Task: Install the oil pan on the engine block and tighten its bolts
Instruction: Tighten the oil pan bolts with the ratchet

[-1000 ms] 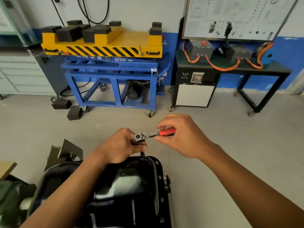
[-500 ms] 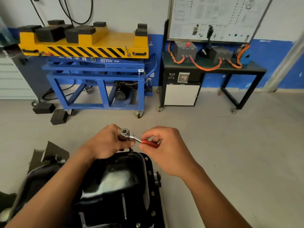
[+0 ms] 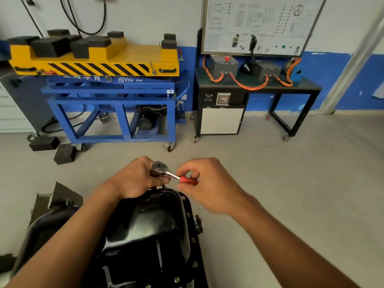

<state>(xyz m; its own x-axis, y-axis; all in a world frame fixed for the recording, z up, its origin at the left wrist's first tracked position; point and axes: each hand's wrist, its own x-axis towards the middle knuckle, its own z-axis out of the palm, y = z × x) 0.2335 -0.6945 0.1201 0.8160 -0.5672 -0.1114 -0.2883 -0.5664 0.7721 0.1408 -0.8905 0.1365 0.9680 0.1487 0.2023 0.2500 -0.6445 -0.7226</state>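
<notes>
A glossy black oil pan (image 3: pixel 151 231) lies on the engine block at the bottom centre, with bolts along its right flange (image 3: pixel 188 215). At the pan's far edge stands a small ratchet (image 3: pixel 166 172) with a silver head and red handle. My left hand (image 3: pixel 137 179) grips the ratchet just under its head, fingers curled round it. My right hand (image 3: pixel 207 183) pinches the red handle between thumb and fingers. The socket and the bolt under it are hidden by my left hand.
A yellow and blue lift cart (image 3: pixel 108 84) stands at the back left, with black rubber blocks (image 3: pixel 52 148) on the floor beside it. A black bench (image 3: pixel 257 88) with orange cables and a wiring board stands at the back right. Grey floor lies to the right.
My right hand has swung the red handle toward me and to the left, clockwise round the head, from pointing right to pointing down-right. My left hand stays on the ratchet head. The camera has shifted.
</notes>
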